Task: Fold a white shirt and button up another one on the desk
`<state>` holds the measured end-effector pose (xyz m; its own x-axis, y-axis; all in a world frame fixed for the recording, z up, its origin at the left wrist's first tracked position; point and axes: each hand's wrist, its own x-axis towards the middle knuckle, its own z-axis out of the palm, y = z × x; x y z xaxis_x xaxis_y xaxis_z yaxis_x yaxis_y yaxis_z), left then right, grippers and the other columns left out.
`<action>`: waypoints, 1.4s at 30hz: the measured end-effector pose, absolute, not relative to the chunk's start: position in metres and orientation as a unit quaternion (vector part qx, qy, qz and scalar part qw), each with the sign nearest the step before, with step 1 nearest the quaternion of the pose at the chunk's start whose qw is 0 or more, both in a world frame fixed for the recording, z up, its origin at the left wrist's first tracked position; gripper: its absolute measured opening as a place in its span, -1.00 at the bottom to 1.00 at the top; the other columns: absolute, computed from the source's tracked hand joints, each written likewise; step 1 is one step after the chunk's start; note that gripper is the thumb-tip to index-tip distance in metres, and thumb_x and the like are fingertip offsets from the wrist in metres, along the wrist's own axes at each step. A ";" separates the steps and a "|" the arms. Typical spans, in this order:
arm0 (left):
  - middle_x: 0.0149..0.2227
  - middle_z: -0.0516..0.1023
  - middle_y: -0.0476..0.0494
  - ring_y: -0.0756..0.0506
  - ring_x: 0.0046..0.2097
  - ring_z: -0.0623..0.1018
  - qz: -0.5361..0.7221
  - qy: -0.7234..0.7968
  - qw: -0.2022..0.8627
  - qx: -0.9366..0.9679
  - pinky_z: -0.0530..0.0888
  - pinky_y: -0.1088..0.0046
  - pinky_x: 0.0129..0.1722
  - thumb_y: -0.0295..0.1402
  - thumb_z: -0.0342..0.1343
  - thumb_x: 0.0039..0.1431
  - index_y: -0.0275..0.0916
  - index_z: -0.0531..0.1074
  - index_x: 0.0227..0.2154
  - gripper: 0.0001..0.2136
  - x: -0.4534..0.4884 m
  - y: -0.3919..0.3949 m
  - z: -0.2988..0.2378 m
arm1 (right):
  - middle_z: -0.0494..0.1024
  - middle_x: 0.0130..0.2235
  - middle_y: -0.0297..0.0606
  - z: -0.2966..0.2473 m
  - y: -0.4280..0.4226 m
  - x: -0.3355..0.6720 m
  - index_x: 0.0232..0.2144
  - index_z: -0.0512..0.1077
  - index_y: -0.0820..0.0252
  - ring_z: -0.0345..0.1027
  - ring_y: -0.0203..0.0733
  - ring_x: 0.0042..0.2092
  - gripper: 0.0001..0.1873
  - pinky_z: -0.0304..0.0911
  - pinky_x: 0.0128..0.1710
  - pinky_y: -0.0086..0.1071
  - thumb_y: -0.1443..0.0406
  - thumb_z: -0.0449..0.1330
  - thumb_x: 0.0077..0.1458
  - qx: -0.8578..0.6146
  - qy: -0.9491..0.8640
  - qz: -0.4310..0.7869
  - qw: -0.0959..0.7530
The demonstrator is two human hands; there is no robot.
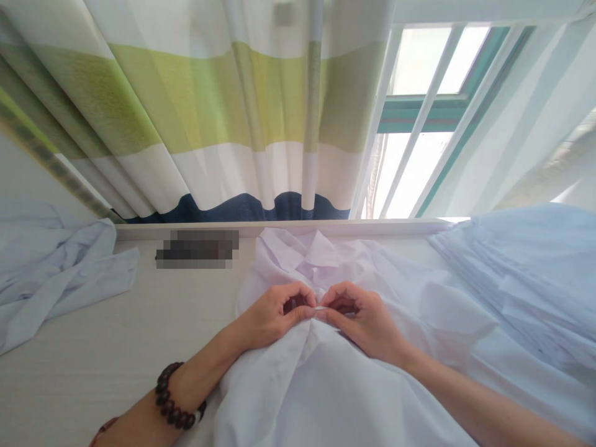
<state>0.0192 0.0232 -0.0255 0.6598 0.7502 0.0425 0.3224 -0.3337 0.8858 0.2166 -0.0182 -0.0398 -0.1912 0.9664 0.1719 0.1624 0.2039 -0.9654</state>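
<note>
Plainly spread, a white collared shirt of thin, smooth cloth [344,391] lies across a pale, faintly grained tabletop [139,335], right in front of the person, its pointed collar [321,251] toward the far edge. The cloth takes a faint lilac tint near the collar and looks cooler white lower down, where a long straight band runs along the front. Loose, soft folds spread out to the right.

The left hand [279,316] and the right hand [365,316] meet over the shirt front just below the collar, fingertips nearly touching. Each pinches the cloth between thumb and curled fingers, wrists apart, forearms slanting inward from the lower corners. A bracelet of round, dark brown, glossy beads [170,403] circles the left forearm near the wrist.

To the right, a layered heap of bluish-white garments [535,285] rests beside the shirt; to the left lies a crumpled white garment [51,273]. Behind hangs a pleated curtain in white, lime green and navy bands [209,99], next to slim white window bars [414,143].
</note>
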 end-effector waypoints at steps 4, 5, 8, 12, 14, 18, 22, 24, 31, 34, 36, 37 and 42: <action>-0.34 0.48 -0.01 0.01 -0.33 0.44 0.282 0.317 0.369 0.826 0.35 0.54 -0.34 -0.48 0.03 0.22 -0.25 0.38 -0.31 -0.95 0.021 0.018 -0.030 | 0.56 -0.40 -0.31 -0.039 -0.017 0.217 -0.40 0.42 0.18 0.44 -0.26 -0.37 -0.87 0.35 -0.33 -0.39 0.27 0.29 0.00 -0.447 -0.625 0.453 0.452; -0.34 0.48 -0.01 0.01 -0.32 0.45 0.301 0.303 0.338 0.839 0.36 0.54 -0.32 -0.51 0.02 0.22 -0.25 0.38 -0.31 -0.93 0.021 0.017 -0.032 | 0.56 -0.39 -0.30 -0.038 -0.017 0.218 -0.39 0.42 0.18 0.44 -0.26 -0.36 -0.87 0.35 -0.32 -0.39 0.27 0.29 -0.01 -0.446 -0.624 0.455 0.452; -0.32 0.48 -0.04 0.01 -0.27 0.47 0.347 0.253 0.255 0.866 0.39 0.53 -0.23 -0.56 -0.01 0.23 -0.25 0.35 -0.32 -0.89 0.022 0.016 -0.033 | 0.56 -0.39 -0.32 -0.037 -0.016 0.218 -0.39 0.41 0.18 0.43 -0.27 -0.35 -0.87 0.35 -0.31 -0.41 0.28 0.28 0.00 -0.440 -0.631 0.452 0.451; -0.32 0.50 -0.10 -0.02 -0.25 0.47 0.352 0.209 0.177 0.895 0.42 0.49 -0.22 -0.60 -0.03 0.24 -0.27 0.34 -0.30 -0.87 0.022 0.014 -0.030 | 0.54 -0.42 -0.37 -0.038 -0.017 0.218 -0.40 0.38 0.16 0.41 -0.31 -0.40 -0.92 0.34 -0.37 -0.45 0.31 0.24 0.04 -0.432 -0.677 0.406 0.437; -0.31 0.52 -0.13 -0.04 -0.25 0.48 0.350 0.198 0.143 0.904 0.43 0.47 -0.24 -0.62 -0.02 0.23 -0.28 0.35 -0.28 -0.86 0.022 0.013 -0.028 | 0.53 -0.41 -0.38 -0.040 -0.018 0.220 -0.38 0.37 0.14 0.41 -0.32 -0.40 -0.95 0.33 -0.37 -0.47 0.33 0.21 0.09 -0.430 -0.716 0.344 0.429; -0.31 0.55 -0.13 -0.04 -0.26 0.50 0.360 0.181 0.108 0.909 0.46 0.47 -0.25 -0.60 0.03 0.21 -0.28 0.38 -0.27 -0.88 0.022 0.013 -0.024 | 0.53 -0.32 -0.33 -0.042 -0.022 0.224 -0.30 0.34 0.12 0.40 -0.33 -0.34 -0.91 0.32 -0.33 -0.49 0.40 0.08 0.20 -0.377 -0.803 0.185 0.423; -0.30 0.57 -0.11 -0.03 -0.24 0.52 0.386 0.192 0.141 0.891 0.49 0.48 -0.20 -0.56 0.08 0.20 -0.27 0.41 -0.27 -0.90 0.023 0.014 -0.024 | 0.53 -0.27 -0.23 -0.037 -0.024 0.227 -0.23 0.34 0.17 0.43 -0.31 -0.30 -0.85 0.33 -0.32 -0.49 0.44 0.00 0.24 -0.318 -0.848 0.069 0.418; -0.30 0.57 -0.10 -0.02 -0.22 0.53 0.387 0.200 0.162 0.885 0.49 0.48 -0.18 -0.55 0.09 0.20 -0.26 0.41 -0.28 -0.91 0.023 0.015 -0.025 | 0.54 -0.25 -0.19 -0.034 -0.025 0.228 -0.21 0.35 0.20 0.45 -0.28 -0.27 -0.84 0.34 -0.30 -0.48 0.44 -0.01 0.25 -0.304 -0.862 0.034 0.405; -0.30 0.54 -0.10 -0.01 -0.22 0.51 0.369 0.211 0.183 0.886 0.47 0.50 -0.18 -0.55 0.09 0.20 -0.26 0.39 -0.30 -0.93 0.022 0.013 -0.025 | 0.55 -0.24 -0.16 -0.034 -0.025 0.231 -0.20 0.37 0.21 0.46 -0.27 -0.27 -0.83 0.36 -0.30 -0.46 0.42 -0.01 0.26 -0.311 -0.864 0.023 0.396; -0.32 0.54 -0.11 -0.03 -0.26 0.49 0.362 0.203 0.131 0.900 0.47 0.48 -0.23 -0.56 0.04 0.19 -0.26 0.37 -0.31 -0.92 0.024 0.011 -0.024 | 0.55 -0.25 -0.18 -0.036 -0.024 0.230 -0.21 0.38 0.18 0.46 -0.27 -0.29 -0.83 0.37 -0.30 -0.45 0.43 0.00 0.24 -0.325 -0.857 0.052 0.396; -0.37 0.52 -0.10 -0.05 -0.30 0.47 0.359 0.197 0.069 0.910 0.46 0.45 -0.28 -0.57 0.02 0.17 -0.26 0.35 -0.36 -0.91 0.026 0.011 -0.023 | 0.55 -0.25 -0.20 -0.038 -0.025 0.228 -0.24 0.38 0.13 0.45 -0.27 -0.29 -0.83 0.37 -0.30 -0.44 0.40 0.01 0.24 -0.348 -0.846 0.101 0.392; -0.39 0.51 -0.10 -0.05 -0.32 0.45 0.361 0.196 0.035 0.911 0.46 0.44 -0.30 -0.58 0.01 0.16 -0.26 0.34 -0.37 -0.90 0.027 0.011 -0.023 | 0.55 -0.25 -0.22 -0.039 -0.025 0.226 -0.26 0.39 0.10 0.45 -0.27 -0.29 -0.84 0.38 -0.32 -0.44 0.38 0.02 0.24 -0.364 -0.833 0.137 0.393; -0.33 0.50 -0.12 -0.07 -0.26 0.46 0.381 0.203 -0.063 0.900 0.49 0.40 -0.22 -0.57 0.03 0.17 -0.24 0.36 -0.30 -0.89 0.025 0.014 -0.020 | 0.56 -0.37 -0.30 -0.038 -0.030 0.215 -0.28 0.42 0.11 0.44 -0.25 -0.38 -0.87 0.37 -0.46 -0.44 0.21 0.14 0.16 -0.415 -0.703 0.386 0.428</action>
<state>0.0253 0.0136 -0.0198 0.6273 0.3166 0.7115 0.4124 -0.9101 0.0414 0.2148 -0.0303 -0.0376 -0.2878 0.9153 0.2817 0.2533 0.3564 -0.8993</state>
